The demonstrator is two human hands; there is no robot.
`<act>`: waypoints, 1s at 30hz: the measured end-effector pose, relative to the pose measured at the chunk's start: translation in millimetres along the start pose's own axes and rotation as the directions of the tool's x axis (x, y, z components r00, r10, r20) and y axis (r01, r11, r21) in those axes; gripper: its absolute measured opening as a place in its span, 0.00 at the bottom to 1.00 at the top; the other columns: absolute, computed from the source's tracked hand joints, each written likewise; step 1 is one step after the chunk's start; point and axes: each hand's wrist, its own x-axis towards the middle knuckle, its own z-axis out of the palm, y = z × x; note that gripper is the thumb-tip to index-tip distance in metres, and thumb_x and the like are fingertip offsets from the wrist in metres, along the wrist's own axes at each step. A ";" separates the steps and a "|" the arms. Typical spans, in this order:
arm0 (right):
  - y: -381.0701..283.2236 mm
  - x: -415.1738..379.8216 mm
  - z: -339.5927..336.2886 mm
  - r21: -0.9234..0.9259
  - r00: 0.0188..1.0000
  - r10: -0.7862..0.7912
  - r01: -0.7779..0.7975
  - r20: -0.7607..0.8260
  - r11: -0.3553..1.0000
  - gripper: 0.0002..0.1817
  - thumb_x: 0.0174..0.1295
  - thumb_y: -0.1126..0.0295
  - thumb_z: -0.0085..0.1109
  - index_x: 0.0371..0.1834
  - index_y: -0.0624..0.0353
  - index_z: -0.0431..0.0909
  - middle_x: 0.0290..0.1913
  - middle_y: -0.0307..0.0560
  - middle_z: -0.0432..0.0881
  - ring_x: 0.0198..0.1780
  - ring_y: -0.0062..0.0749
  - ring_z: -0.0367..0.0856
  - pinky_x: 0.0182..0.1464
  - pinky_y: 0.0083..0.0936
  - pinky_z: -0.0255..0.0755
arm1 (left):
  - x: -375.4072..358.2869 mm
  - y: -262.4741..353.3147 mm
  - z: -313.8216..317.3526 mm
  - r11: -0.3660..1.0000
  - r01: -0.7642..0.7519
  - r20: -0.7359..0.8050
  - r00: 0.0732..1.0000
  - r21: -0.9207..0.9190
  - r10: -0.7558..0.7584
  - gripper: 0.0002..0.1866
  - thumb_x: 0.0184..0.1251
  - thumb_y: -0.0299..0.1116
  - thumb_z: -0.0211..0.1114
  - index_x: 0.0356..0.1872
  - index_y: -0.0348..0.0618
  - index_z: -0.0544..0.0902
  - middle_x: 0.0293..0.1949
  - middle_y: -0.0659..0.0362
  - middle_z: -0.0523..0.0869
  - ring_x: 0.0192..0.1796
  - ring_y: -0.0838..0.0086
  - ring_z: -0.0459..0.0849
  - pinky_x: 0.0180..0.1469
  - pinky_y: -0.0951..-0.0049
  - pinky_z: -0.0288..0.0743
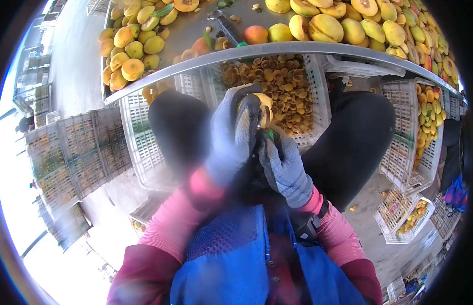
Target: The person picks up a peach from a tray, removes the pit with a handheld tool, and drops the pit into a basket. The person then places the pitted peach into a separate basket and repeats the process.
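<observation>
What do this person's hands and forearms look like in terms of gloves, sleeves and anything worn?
Both the left hand and right hand wear blue-grey knit gloves with darker fingers. Pink sleeves cover the forearms, and maroon sleeves show higher up. Near the right wrist are a black band and a watch-like black-and-grey piece.
</observation>
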 end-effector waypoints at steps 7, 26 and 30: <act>-16.6 -2.5 -7.1 0.225 0.993 0.114 -0.107 -0.019 0.969 0.19 0.69 0.72 0.44 0.60 0.67 0.63 0.45 0.45 0.75 0.40 0.20 0.74 0.41 0.16 0.70 | -9.4 10.6 3.2 0.987 -0.046 0.008 0.999 0.153 0.046 0.13 0.69 0.33 0.50 0.46 0.33 0.74 0.37 0.52 0.81 0.38 0.73 0.79 0.42 0.75 0.73; -20.4 -10.8 -0.6 0.715 0.924 0.373 -0.317 0.084 0.623 0.15 0.66 0.74 0.49 0.55 0.65 0.69 0.41 0.39 0.76 0.40 0.19 0.74 0.42 0.14 0.69 | -10.3 3.6 -0.9 0.986 0.116 0.035 0.993 -0.120 -0.112 0.12 0.66 0.30 0.52 0.46 0.34 0.75 0.35 0.50 0.82 0.35 0.68 0.81 0.40 0.72 0.74; -9.6 -7.8 10.1 0.899 0.947 0.320 -0.104 -0.042 0.426 0.19 0.63 0.75 0.53 0.57 0.63 0.67 0.43 0.41 0.75 0.40 0.19 0.73 0.41 0.14 0.69 | -17.7 8.7 10.0 0.935 0.195 -0.016 0.978 -0.296 -0.209 0.16 0.68 0.32 0.53 0.53 0.34 0.71 0.45 0.51 0.80 0.46 0.69 0.80 0.50 0.73 0.72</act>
